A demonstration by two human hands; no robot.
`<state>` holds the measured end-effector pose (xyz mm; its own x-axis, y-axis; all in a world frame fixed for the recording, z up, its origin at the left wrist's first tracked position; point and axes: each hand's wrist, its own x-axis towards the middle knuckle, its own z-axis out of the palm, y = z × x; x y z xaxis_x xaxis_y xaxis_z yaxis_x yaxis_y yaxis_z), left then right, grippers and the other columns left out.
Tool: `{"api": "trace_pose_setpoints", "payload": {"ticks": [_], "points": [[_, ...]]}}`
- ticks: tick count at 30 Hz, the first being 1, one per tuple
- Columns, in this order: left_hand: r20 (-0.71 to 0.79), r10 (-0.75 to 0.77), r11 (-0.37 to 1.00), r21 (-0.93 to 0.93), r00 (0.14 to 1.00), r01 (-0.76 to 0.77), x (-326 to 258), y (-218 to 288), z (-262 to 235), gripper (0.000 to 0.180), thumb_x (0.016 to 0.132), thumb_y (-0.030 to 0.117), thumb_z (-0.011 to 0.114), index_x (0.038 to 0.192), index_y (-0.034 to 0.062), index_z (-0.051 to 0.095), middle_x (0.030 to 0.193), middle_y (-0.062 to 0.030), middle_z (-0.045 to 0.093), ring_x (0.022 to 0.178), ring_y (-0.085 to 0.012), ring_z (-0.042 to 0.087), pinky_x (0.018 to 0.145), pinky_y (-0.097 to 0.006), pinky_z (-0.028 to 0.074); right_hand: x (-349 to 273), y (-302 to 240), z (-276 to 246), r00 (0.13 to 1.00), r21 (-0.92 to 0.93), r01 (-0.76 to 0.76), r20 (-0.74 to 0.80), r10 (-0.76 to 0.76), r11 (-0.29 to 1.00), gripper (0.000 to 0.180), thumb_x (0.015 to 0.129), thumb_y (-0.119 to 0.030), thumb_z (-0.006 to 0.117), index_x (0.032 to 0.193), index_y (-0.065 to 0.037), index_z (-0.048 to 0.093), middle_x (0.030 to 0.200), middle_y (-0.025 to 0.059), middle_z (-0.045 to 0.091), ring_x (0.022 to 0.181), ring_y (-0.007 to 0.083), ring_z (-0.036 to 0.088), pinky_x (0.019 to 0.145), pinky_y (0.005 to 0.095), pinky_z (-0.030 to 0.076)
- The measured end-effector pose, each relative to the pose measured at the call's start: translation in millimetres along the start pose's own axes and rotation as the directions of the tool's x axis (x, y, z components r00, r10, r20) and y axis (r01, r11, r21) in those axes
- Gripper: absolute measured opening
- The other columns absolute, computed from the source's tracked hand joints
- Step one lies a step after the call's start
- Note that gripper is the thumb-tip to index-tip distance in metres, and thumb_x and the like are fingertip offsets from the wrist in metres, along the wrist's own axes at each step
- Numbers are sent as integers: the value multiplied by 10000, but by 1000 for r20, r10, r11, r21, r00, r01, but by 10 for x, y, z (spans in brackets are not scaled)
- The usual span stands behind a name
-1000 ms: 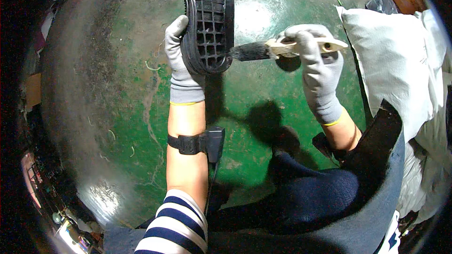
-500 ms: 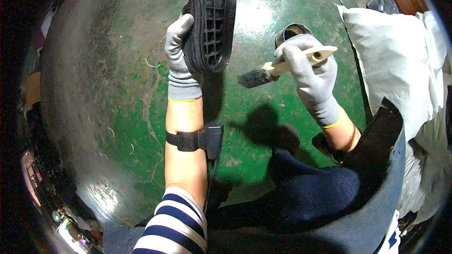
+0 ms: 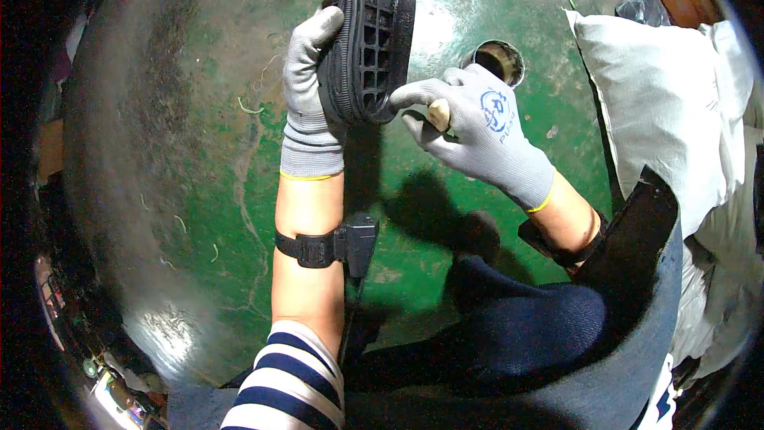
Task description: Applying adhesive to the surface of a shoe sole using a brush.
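Observation:
My gloved left hand (image 3: 306, 72) is closed around the left side of a black shoe sole (image 3: 372, 56), thumb along its edge. The sole stands lengthwise with its hollow grid of square pockets facing me, and its top end runs out of view. My gloved right hand (image 3: 469, 119) is closed on a brush, of which only the pale handle end (image 3: 438, 115) shows between thumb and fingers. The bristles are hidden. Its index fingertip is at the sole's lower right edge; whether it touches, I cannot tell. Beyond the right hand stands a round can (image 3: 509, 68) with dark residue inside.
Green painted floor (image 3: 215, 191), worn and littered with thin offcuts, lies below. Stuffed white sacks (image 3: 645, 95) line the right side. My dark-blue knee (image 3: 541, 318) and a stiff dark apron (image 3: 589, 382) are at the lower right. A clear plastic bag (image 3: 643, 5) lies at the upper right.
My right hand has moved left to the sole's lower end and turned over, so the brush's bristles are now out of sight. The sole has shifted slightly right and up with my left hand.

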<state>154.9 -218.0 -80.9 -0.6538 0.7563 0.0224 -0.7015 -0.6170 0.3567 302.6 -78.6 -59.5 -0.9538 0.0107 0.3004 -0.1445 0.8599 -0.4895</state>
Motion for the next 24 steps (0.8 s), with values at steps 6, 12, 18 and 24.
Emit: {"api": "trace_pose_setpoints", "payload": {"ticks": [6,12,18,24], "points": [[101,-44,987,-148,994,59,4,-37,-10,305,989,174,521,1180,-40,627,1089,-187,720,952,-267,724,868,-396,612,26,4,-57,999,-36,17,42,-15,999,274,729,-181,762,991,-247,716,735,12,600,717,229,578,666,375,446],[101,-137,976,-155,985,151,23,7,-66,367,983,211,530,1211,-63,620,1131,-211,710,984,-292,720,911,-426,598,57,76,-29,994,-22,81,78,-79,996,302,774,-324,771,1026,-232,632,770,43,592,747,265,634,666,416,498],[62,-217,950,-217,974,225,49,-46,-115,398,980,258,517,1203,-52,632,1129,-210,713,968,-305,724,908,-439,595,14,106,85,992,-65,112,58,-108,992,315,767,-317,777,1013,-207,613,790,39,608,749,254,638,671,403,500],[-102,-207,961,-206,973,183,60,-94,-257,403,963,339,515,1147,25,687,1084,-161,737,906,-283,732,846,-443,606,-8,178,166,991,-82,127,63,-122,989,332,759,-324,776,1015,-195,607,785,31,602,760,244,636,679,385,491]]}}
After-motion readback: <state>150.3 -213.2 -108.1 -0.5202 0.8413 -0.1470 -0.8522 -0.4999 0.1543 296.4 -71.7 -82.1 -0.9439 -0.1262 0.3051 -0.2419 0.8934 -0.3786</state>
